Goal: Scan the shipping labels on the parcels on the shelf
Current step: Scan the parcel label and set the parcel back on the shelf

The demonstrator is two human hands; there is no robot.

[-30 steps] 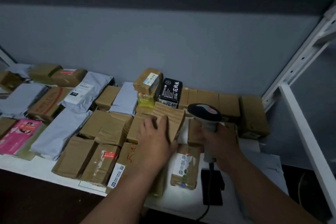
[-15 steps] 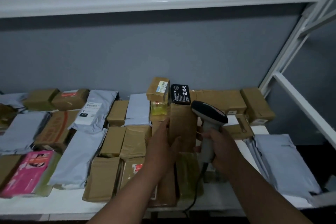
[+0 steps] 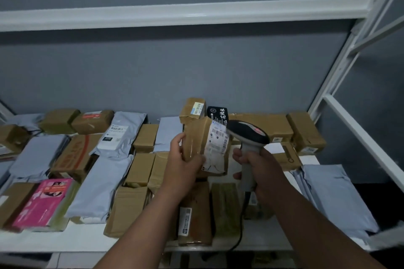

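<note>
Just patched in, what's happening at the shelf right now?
A person is scanning parcels. The left hand holds a brown cardboard parcel lifted off the shelf, its white shipping label turned toward the scanner. The right hand grips the handheld barcode scanner, its head right next to the label. Many more brown boxes and grey mailer bags lie across the shelf.

Parcels [image 3: 140,166] crowd the shelf [image 3: 72,239] from 9 to 1 o'clock, open air above them, bare strip at 7 o'clock
</note>
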